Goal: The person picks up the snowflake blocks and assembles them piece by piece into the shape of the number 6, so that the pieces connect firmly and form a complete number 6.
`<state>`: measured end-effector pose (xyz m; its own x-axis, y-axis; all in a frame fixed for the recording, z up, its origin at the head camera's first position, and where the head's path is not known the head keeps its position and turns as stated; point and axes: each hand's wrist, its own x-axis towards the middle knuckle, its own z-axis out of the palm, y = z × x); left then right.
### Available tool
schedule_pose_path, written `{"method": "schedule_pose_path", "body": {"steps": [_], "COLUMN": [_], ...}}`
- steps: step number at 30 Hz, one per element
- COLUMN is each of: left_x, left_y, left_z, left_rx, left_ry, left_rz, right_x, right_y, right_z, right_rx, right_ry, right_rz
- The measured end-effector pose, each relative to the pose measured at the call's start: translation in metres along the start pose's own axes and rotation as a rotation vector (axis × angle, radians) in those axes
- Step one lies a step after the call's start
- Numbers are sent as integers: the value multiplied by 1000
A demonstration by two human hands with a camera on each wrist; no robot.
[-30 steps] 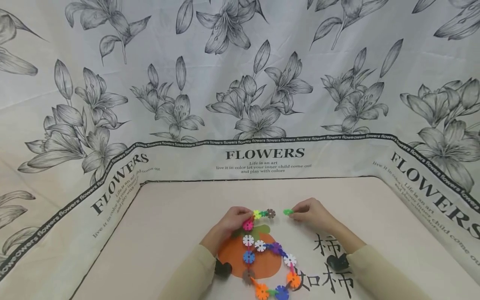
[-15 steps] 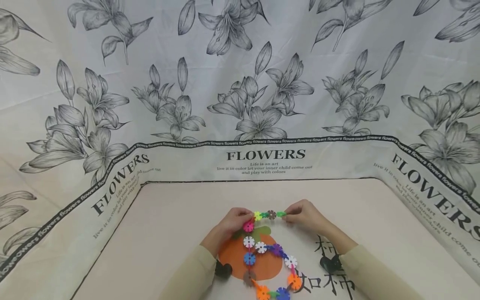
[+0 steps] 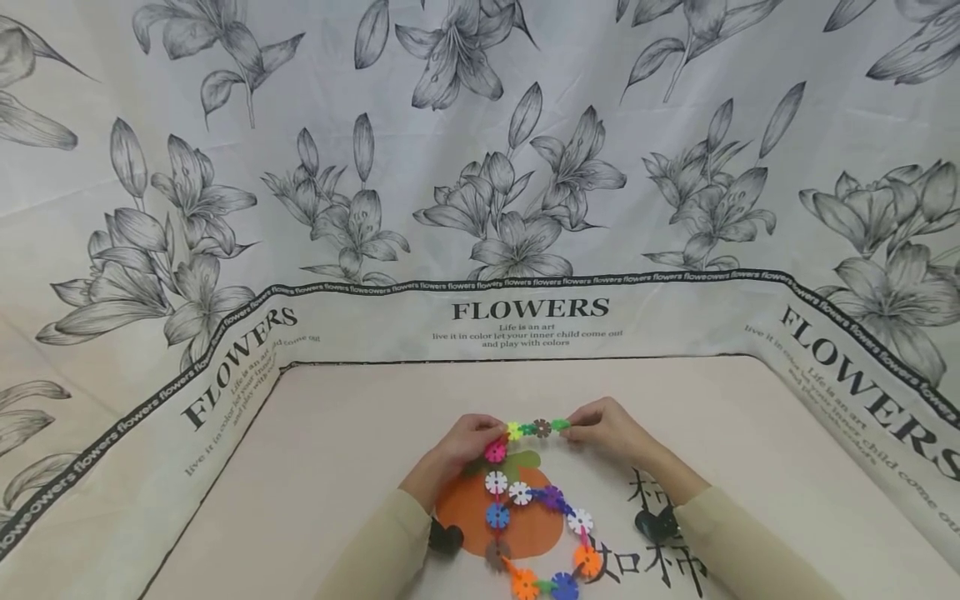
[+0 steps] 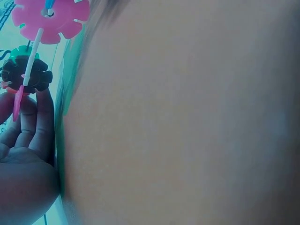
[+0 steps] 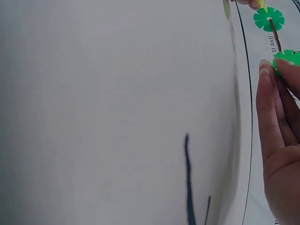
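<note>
A chain of slotted plastic snowflake discs in many colours hangs in a loop, with a blue disc (image 3: 497,516) on its left side. My left hand (image 3: 461,443) pinches the chain at its upper corner, beside a yellow disc (image 3: 513,431) and a pink disc (image 3: 496,451). From there a short row runs right to a brown disc (image 3: 542,428). Thumb and fingertips of my right hand (image 3: 609,435) pinch a light green disc (image 3: 560,425) at the brown one's edge. In the right wrist view the green disc (image 5: 287,57) meets the brown disc, seen edge-on.
Under the chain, the pale table cover (image 3: 360,433) carries a printed orange persimmon (image 3: 457,508) and black characters. Behind stands a flower-printed cloth wall (image 3: 525,333). A black object shows at the left wrist (image 3: 446,537) and another black object (image 3: 657,524) at the right.
My right hand has moved left, bringing the light green disc from a gap away up against the brown disc. The left hand and the hanging loop stay nearly still.
</note>
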<state>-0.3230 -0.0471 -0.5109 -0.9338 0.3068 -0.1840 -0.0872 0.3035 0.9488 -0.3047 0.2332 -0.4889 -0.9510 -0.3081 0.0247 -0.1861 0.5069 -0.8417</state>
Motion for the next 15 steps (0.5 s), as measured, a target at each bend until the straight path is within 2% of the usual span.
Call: {"method": "schedule_pose_path", "body": {"steps": [7,15], "left_x": [-2,-3], "left_y": [2,2], "left_z": [1,3], "left_rx": [-12,10], "left_ry": [-3,41], "left_rz": [-3,-14], "right_x": [0,4], "right_y": [-2,-2], "right_z": [2,4], "right_rx": [15,17], "right_ry": [-27,-67], "right_rz": [-26,-45]}}
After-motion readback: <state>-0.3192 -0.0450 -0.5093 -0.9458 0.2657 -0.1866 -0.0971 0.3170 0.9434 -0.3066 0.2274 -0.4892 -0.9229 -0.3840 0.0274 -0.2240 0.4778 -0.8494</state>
